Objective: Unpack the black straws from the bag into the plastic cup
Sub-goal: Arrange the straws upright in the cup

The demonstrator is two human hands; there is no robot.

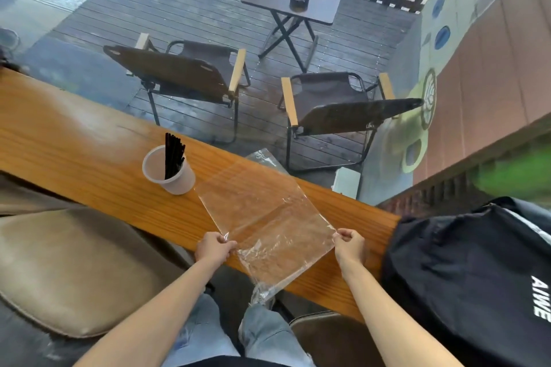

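Observation:
A clear plastic bag lies flat across the wooden counter, its crumpled end hanging over the near edge. No straws show inside it. My left hand pinches the bag's left edge and my right hand pinches its right edge. To the left stands a translucent plastic cup holding several black straws that lean up out of it.
A black jacket lies on the counter's right end. A brown cushioned seat is at my lower left. Beyond the window glass are two folding chairs and a small table with an ashtray.

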